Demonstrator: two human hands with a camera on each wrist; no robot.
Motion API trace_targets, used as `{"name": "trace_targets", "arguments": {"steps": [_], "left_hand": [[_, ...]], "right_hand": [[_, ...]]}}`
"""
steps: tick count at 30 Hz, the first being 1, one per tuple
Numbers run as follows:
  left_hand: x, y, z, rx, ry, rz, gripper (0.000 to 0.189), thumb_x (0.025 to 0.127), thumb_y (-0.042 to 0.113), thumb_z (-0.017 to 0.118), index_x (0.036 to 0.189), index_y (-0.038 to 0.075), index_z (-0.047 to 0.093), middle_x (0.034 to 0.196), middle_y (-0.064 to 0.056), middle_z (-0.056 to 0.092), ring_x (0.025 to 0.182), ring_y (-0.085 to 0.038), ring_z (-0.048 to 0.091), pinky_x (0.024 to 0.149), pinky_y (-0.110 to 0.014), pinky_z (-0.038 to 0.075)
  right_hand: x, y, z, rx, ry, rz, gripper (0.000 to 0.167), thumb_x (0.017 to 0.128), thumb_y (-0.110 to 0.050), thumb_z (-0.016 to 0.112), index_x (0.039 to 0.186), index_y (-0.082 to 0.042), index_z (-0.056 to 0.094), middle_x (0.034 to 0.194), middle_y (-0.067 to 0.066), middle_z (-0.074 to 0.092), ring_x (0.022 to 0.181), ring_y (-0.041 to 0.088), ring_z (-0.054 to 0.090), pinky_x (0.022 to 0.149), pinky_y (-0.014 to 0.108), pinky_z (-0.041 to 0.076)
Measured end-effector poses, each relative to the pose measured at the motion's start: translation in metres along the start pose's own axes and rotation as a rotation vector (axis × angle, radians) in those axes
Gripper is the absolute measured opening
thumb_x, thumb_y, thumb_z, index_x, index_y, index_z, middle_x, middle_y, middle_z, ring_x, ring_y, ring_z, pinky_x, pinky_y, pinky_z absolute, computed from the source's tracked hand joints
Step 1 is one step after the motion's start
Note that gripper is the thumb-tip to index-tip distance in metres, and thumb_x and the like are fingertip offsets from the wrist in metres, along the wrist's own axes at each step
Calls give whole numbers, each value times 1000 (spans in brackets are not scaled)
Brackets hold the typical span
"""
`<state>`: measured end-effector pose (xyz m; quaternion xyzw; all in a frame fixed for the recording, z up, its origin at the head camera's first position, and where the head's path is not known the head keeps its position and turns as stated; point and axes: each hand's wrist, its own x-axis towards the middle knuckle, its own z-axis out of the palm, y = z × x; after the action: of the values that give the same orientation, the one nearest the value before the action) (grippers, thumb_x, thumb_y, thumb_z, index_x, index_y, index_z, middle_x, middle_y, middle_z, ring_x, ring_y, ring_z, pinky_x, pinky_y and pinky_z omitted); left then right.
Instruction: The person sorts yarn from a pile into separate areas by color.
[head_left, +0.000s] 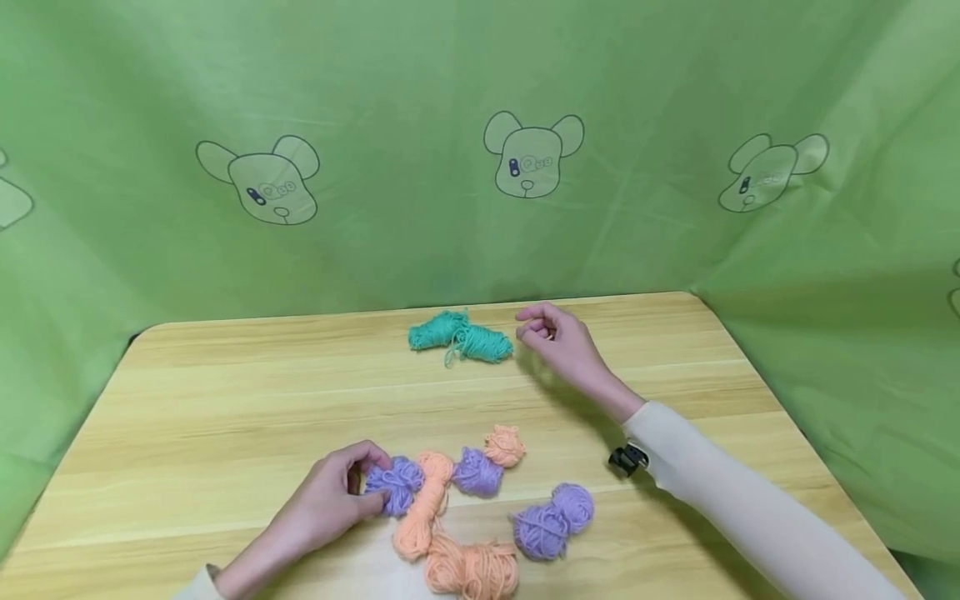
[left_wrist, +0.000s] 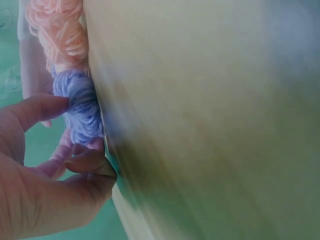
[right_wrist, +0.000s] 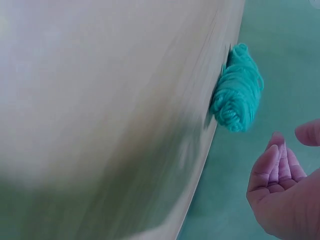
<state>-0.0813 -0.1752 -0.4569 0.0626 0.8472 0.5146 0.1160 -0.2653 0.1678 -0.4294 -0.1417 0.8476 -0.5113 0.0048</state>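
Note:
With thumb and fingers on either side, my left hand (head_left: 328,498) holds a small purple yarn bundle (head_left: 399,487) at the left end of the group. In the left wrist view the thumb presses one side of that purple yarn. Against its right side lies a long peach skein (head_left: 425,507). My right hand (head_left: 561,343) is over the far part of the table, its fingers loosely bent and holding nothing. Just left of its fingertips lie two teal yarn skeins, a right one (head_left: 484,343) and a left one (head_left: 437,330), touching each other. A gap separates hand and teal yarn in the right wrist view.
Right of the long skein lie another purple bundle (head_left: 477,472) and a small peach one (head_left: 505,446). A bigger peach skein (head_left: 474,572) sits nearest the front. Two purple balls (head_left: 542,532) touch further right. Green cloth (head_left: 420,242) hangs behind the wooden table (head_left: 247,400).

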Motion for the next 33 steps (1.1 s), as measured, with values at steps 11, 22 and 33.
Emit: {"name": "trace_targets", "arguments": {"steps": [11,22,33], "left_hand": [[1,-1,1,1,18,-8,29,82,-1,83,107,11,73,79,-4,54,67,-15,48,60,-27,41],[0,-1,0,-18,16,-17,33,81,-2,84,108,10,72,84,-4,55,67,-15,48,59,-27,41],[1,0,-1,-37,15,-27,32,80,-3,83,108,9,72,83,-4,57,66,-14,48,58,-26,41]], "right_hand": [[-27,-15,5,-9,-60,-50,22,102,-11,76,121,0,73,99,8,71,88,27,62,74,24,51],[-53,-30,10,0,-125,-82,16,99,-10,78,115,-7,76,95,4,71,84,24,63,72,24,53],[-70,-41,14,13,-172,-96,16,98,-8,78,113,-9,77,93,1,71,82,22,64,73,26,55]]}}
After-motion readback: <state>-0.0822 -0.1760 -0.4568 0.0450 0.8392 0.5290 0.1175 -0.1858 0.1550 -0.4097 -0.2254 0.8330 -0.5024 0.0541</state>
